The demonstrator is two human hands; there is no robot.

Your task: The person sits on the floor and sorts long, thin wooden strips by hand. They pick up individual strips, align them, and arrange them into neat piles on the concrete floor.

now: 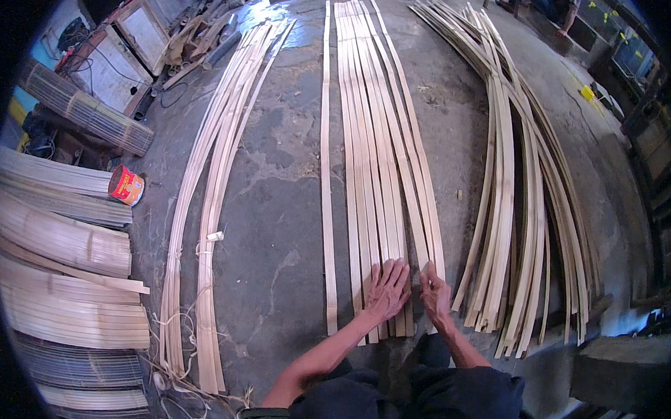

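Observation:
Long, pale bamboo strips lie side by side on the floor in front of me, running away lengthwise. My left hand rests flat across their near ends, fingers spread. Close beside it, my right hand has its fingers curled at the edge of the strips on the right of this row and seems to pinch one; the fingertips are partly hidden. One single strip lies apart, to the left of the row.
A loose, crossing heap of strips lies to the right. On the left are two narrow bundles, tied with string. Rolled slat mats and a red-and-orange tub line the left side. A person's arm shows at far right.

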